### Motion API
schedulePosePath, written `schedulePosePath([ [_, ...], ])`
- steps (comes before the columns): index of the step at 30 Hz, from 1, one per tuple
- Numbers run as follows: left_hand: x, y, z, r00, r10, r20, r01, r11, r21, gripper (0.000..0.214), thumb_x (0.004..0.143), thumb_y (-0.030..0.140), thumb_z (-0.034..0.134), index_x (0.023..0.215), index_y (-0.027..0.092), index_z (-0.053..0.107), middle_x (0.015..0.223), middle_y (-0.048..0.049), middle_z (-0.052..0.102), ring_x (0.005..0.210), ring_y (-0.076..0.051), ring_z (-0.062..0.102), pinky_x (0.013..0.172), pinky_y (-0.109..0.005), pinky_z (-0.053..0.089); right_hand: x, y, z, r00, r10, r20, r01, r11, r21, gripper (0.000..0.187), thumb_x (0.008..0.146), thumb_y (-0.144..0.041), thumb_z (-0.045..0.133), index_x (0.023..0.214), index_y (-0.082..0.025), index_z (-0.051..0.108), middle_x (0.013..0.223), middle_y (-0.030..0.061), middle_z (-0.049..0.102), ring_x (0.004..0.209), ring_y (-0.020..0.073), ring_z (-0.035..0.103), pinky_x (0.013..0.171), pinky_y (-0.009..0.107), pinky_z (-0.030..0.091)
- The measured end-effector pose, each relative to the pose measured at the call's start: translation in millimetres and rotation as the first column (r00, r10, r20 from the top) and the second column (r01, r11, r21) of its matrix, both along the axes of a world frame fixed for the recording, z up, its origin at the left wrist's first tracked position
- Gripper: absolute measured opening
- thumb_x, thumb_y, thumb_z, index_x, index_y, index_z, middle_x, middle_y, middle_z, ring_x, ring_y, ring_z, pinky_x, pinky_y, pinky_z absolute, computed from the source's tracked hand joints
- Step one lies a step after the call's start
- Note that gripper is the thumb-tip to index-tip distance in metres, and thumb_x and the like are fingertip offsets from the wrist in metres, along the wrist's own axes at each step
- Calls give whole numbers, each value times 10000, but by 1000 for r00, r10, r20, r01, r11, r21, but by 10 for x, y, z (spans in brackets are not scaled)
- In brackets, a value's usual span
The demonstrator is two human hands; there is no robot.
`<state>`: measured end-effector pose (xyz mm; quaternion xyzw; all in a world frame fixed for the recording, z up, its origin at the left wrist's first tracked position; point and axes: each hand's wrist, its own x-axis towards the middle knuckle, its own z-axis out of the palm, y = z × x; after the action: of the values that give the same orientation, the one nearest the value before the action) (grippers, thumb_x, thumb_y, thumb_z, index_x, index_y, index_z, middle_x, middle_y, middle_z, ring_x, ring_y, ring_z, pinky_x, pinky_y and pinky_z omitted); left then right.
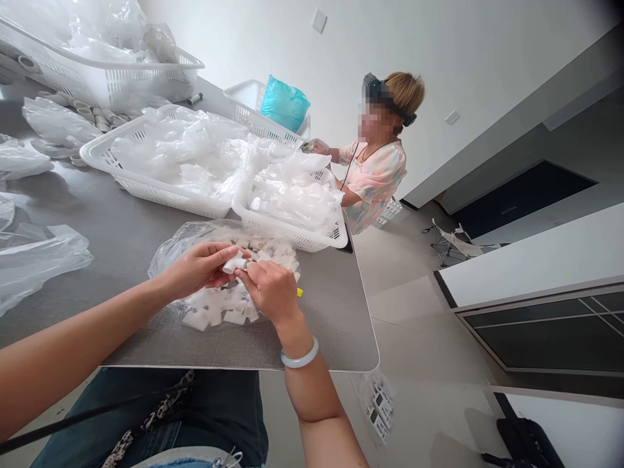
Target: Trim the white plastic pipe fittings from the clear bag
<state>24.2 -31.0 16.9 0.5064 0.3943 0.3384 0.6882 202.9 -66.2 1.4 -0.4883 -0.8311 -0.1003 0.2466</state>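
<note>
A white plastic pipe tee fitting is held above the pile, its round open end facing me. My left hand is closed around its upper left side, thumb along the top. From the right, my right hand pinches at the fitting's right end; whether a small tool is also in its fingers I cannot tell. Below both hands, a clear plastic bag lies spread with many loose white fittings on it. A small yellow piece shows just right of my right hand, mostly hidden.
White baskets of bagged parts stand beyond the pile; a larger basket is at upper left. Loose plastic bags lie left. The table edge runs right. A co-worker is by a basket with a teal bag.
</note>
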Motion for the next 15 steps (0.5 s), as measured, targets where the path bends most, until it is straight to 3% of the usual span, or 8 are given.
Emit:
schedulePosePath([
  [4,-11,23,-21,999,-39,15,38,999,30,476,841,588,662,1013,147,712,568,-17,559,425,-108,431,387,-223,331,-2,-5,11,999,-26,-40,26,1000,0,601,1063,-504,205,696,-190,563,579,-3,546,575,100,505,534,231,258],
  [8,-38,83,-80,996,-89,11,87,985,152,513,830,572,687,1136,161,661,611,-12,601,521,-150,557,470,-243,455,23,-9,59,992,-94,-83,89,994,-60,630,1034,-589,197,703,-190,552,583,-11,517,553,94,484,525,212,260],
  [15,-78,108,-125,995,-103,17,90,931,354,317,828,443,714,1020,192,689,795,-51,696,649,-169,640,606,-277,540,35,-26,124,981,-121,-149,109,990,-90,646,1013,-640,161,695,-200,511,568,-20,484,513,94,452,493,203,272],
])
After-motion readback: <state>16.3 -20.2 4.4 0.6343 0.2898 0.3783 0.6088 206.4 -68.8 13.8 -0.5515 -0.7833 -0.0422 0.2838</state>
